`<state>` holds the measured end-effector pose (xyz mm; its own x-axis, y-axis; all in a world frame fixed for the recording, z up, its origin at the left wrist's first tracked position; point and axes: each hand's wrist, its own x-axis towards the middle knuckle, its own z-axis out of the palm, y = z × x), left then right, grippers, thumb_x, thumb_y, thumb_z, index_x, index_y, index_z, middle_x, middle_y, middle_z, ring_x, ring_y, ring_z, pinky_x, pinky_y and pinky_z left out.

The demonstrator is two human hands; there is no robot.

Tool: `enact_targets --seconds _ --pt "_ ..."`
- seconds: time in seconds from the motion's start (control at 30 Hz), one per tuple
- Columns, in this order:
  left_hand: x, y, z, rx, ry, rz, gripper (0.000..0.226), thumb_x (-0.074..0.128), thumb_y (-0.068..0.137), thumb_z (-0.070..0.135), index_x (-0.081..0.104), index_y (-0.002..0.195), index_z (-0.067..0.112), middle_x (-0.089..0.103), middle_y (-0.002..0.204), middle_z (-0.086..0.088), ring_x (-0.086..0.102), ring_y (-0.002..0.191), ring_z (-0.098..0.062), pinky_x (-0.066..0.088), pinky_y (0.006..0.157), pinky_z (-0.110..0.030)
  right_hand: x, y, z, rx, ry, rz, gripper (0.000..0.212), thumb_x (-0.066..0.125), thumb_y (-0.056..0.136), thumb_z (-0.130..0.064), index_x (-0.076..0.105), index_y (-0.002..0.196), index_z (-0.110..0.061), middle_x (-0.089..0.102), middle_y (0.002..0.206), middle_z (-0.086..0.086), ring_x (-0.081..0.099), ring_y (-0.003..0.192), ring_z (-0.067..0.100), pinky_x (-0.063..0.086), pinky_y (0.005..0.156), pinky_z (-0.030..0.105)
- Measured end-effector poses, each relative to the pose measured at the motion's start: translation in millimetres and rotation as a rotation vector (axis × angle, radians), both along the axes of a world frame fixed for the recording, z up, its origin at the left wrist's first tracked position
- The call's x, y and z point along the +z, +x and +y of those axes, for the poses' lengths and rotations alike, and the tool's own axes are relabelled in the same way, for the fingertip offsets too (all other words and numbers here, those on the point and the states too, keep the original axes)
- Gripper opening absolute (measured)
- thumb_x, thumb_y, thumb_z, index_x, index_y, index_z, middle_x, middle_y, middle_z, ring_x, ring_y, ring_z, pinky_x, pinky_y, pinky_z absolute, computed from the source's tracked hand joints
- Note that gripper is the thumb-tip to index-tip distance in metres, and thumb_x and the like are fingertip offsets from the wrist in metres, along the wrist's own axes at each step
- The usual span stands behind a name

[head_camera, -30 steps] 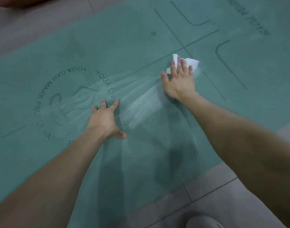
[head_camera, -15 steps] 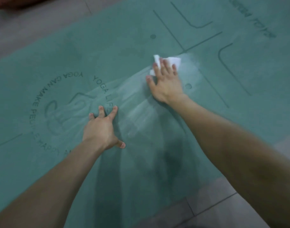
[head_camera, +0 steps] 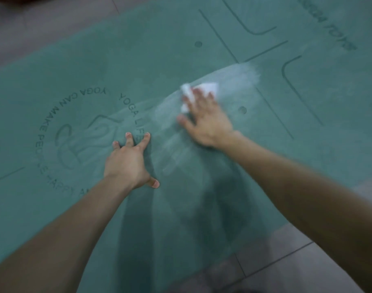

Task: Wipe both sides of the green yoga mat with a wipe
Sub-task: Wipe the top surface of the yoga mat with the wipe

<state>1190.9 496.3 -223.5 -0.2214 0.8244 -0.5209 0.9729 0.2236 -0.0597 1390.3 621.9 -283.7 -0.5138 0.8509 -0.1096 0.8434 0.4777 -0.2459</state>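
Mat: 1 green yoga mat (head_camera: 181,49), unrolled flat on the floor, printed side up, running diag. across the view.
Wipe: 1 white wipe (head_camera: 210,87), crumpled, lying on the mat approx. mid-width. It sits under the right hand's fingertips, w/ its far edge and left corner showing past the fingers.
Right hand: right hand (head_camera: 206,121) palm down, fingers straight and close together, pressing the wipe flat onto the mat. Thumb is out to the left, on the mat. Nothing is curled round the wipe. Hand is blurred.
Left hand: left hand (head_camera: 128,163) palm down on the mat, fingers straight and spread apart, tips at the edge of the text ring. Thumb points to the near side. It holds nothing.
Hands, count: 2, both bare, near each other but not touching.
Wet marks: pale streaks (head_camera: 233,77) fan over the mat from between the hands up past the wipe. Brightest patch is just beyond the wipe.
Print: 1 text ring (head_camera: 92,92), partly legible ("YOGA CAN MAKE...", "YOGA LIFE"), w/ 1 line-drawn figure (head_camera: 75,140) inside. 2 small dots: far dot (head_camera: 198,44) beyond the wipe, near dot (head_camera: 242,110) just right of the right hand. Text at far right is too blurred to read.
Floor: grey tiles (head_camera: 286,261) w/ dark grout lines, seen at near right and far left of the mat.
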Motion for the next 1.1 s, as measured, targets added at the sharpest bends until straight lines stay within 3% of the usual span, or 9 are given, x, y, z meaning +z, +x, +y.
enact_targets --seconds 0.13,0.37,0.47,0.63,0.73,0.83,0.9,1.0,1.1 --pt "1 2 -1 -0.003 -0.003 0.007 0.160 0.095 0.041 0.073 -0.002 0.164 0.049 0.004 0.176 -0.008 0.021 0.156 -0.047 0.039 0.120 -0.054 -6 7 -47 0.485 -0.025 0.075 0.066 0.027 0.112 -0.058 0.026 0.168 -0.023 0.015 0.177 0.000 0.004 0.164 0.015 0.001 0.134 0.040" --pt "3 0 -3 -0.002 -0.005 0.021 0.159 0.095 0.041 0.074 -0.004 0.163 0.050 0.005 0.176 -0.008 0.021 0.157 -0.046 0.042 0.117 -0.056 10 88 64 -0.370 -0.074 -0.073 0.084 0.008 0.104 -0.067 0.010 0.170 -0.014 0.001 0.178 0.012 -0.002 0.164 0.026 -0.002 0.133 0.047" --pt "4 1 0 -0.008 0.005 0.020 0.160 0.095 0.039 0.074 -0.001 0.164 0.049 0.007 0.176 -0.009 0.024 0.155 -0.047 0.043 0.116 -0.055 5 27 -5 -0.127 0.005 -0.044 0.091 0.005 0.102 -0.069 0.010 0.169 -0.009 0.000 0.178 0.010 0.000 0.164 0.028 0.002 0.132 0.051" --pt "1 0 -1 -0.022 0.012 0.030 0.160 0.094 0.036 0.076 0.002 0.164 0.048 0.012 0.175 -0.010 0.029 0.153 -0.048 0.043 0.115 -0.055 -1 -6 -94 0.444 -0.054 0.094 0.068 0.026 0.111 -0.058 0.027 0.168 -0.021 0.020 0.176 0.003 0.009 0.164 0.017 0.005 0.134 0.041" --pt "-1 -2 -2 -0.032 0.014 0.039 0.160 0.093 0.036 0.078 0.001 0.164 0.049 0.012 0.175 -0.010 0.030 0.152 -0.049 0.043 0.114 -0.056 -1 42 -18 0.098 0.001 0.123 0.064 0.030 0.113 -0.049 0.025 0.168 -0.016 0.024 0.174 0.013 0.019 0.162 0.031 0.015 0.132 0.048" --pt "-1 -1 -1 -0.024 0.014 0.037 0.160 0.094 0.036 0.077 0.001 0.164 0.049 0.011 0.175 -0.010 0.030 0.152 -0.048 0.044 0.113 -0.056 7 102 51 -0.363 -0.057 -0.033 0.071 0.016 0.111 -0.055 0.016 0.169 -0.014 0.010 0.177 0.015 0.007 0.164 0.030 0.005 0.133 0.048" --pt "0 1 -1 -0.025 0.012 0.044 0.160 0.095 0.037 0.076 0.002 0.164 0.048 0.011 0.175 -0.011 0.029 0.152 -0.049 0.043 0.114 -0.057 8 102 49 -0.429 -0.075 -0.010 0.074 0.009 0.109 -0.055 0.015 0.169 -0.013 0.005 0.177 0.013 0.003 0.164 0.030 0.003 0.133 0.051" --pt "2 0 -1 -0.019 0.001 0.039 0.160 0.095 0.038 0.075 0.001 0.165 0.047 0.010 0.175 -0.012 0.027 0.153 -0.049 0.042 0.115 -0.057 -1 47 -37 -0.108 0.042 0.006 0.071 0.009 0.110 -0.046 0.025 0.166 -0.006 0.012 0.177 0.014 0.014 0.162 0.036 0.013 0.129 0.060" --pt "1 -1 0 -0.023 0.002 0.038 0.161 0.094 0.036 0.077 0.001 0.164 0.048 0.011 0.175 -0.011 0.028 0.153 -0.049 0.042 0.116 -0.057 -7 16 -130 0.397 0.018 0.049 0.062 0.025 0.113 -0.042 0.025 0.168 -0.013 0.017 0.177 0.005 0.012 0.164 0.026 0.008 0.133 0.051"
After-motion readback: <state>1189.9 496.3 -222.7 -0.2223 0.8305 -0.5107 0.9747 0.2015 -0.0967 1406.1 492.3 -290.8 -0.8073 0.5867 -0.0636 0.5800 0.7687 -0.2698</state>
